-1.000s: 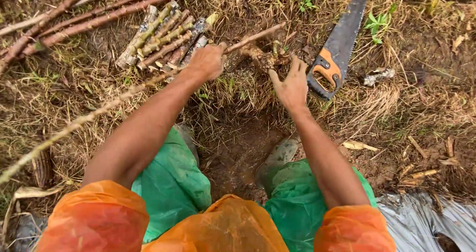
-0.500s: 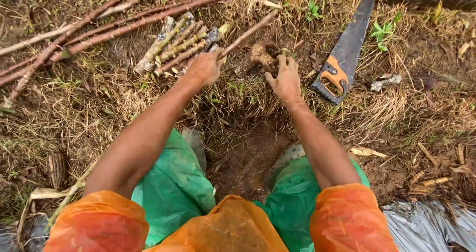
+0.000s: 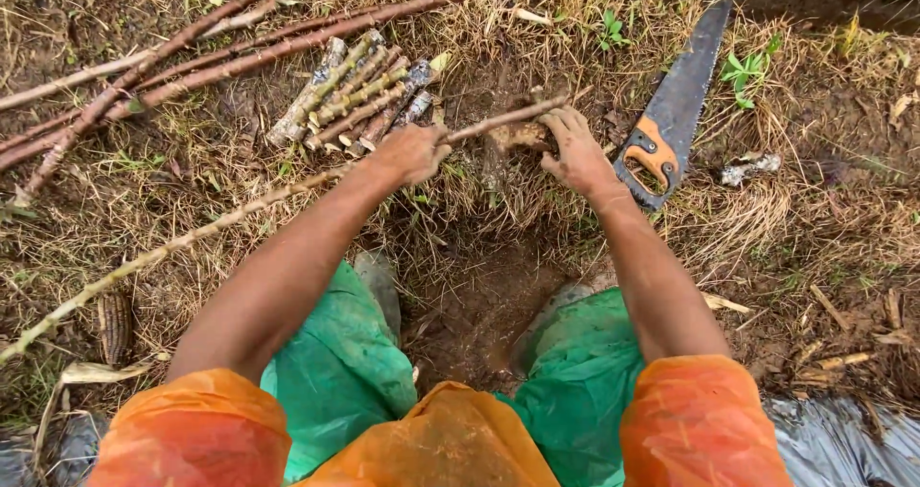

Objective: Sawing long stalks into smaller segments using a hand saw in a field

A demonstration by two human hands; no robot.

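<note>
My left hand point(image 3: 410, 151) is closed around a long thin stem point(image 3: 192, 233) that runs from the lower left across to the upper middle of the head view. My right hand point(image 3: 575, 151) rests on the stem's far end, next to a brown root stump point(image 3: 517, 134) in the soil. Its fingers curl over the stump; I cannot tell if they grip it. A pile of short cut stem pieces point(image 3: 350, 89) lies just beyond my left hand. My legs in green plastic covers straddle a patch of bare dug earth point(image 3: 479, 305).
A hand saw point(image 3: 676, 104) with an orange and black handle lies on the grass to the right of my right hand. Several long reddish stems point(image 3: 230, 51) lie across the upper left. Dry grass and leaves cover the ground.
Both hands have moved closer together. My left hand has shifted along the thin stem, and my right hand has come down from open fingers onto the stump and the stem's end.
</note>
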